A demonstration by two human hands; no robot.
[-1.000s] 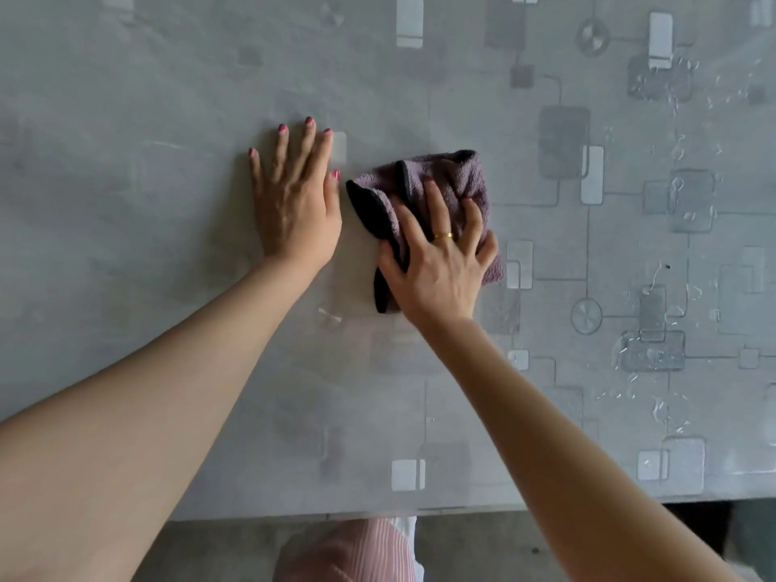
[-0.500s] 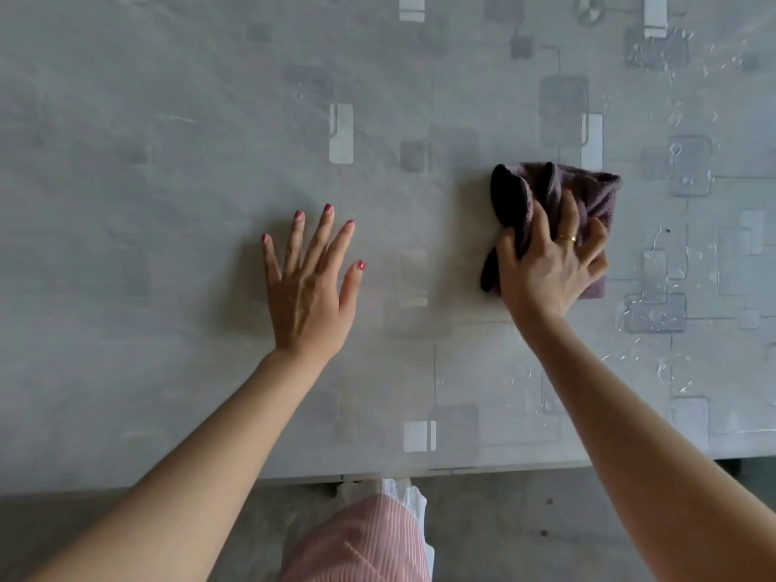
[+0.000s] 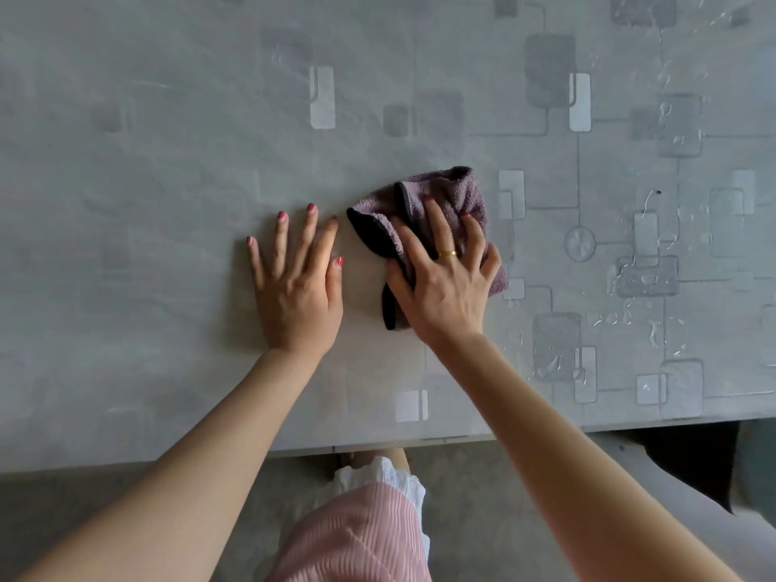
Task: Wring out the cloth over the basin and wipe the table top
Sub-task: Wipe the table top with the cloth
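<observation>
A folded mauve cloth with a dark edge lies on the grey patterned table top, a little right of centre. My right hand presses down on it with spread fingers, covering its near half. Just to its left, my left hand rests flat on the table with fingers straight, the thumb a short gap from the cloth's dark corner. No basin is in view.
Water droplets and streaks lie on the table's right part. The table's front edge runs across below my forearms. A dark object sits under the table at the right, above a concrete floor. My pink clothing shows at the bottom.
My right hand slid the cloth out to the right, then back left until it sits beside my left hand. My left hand stayed flat on the table.
</observation>
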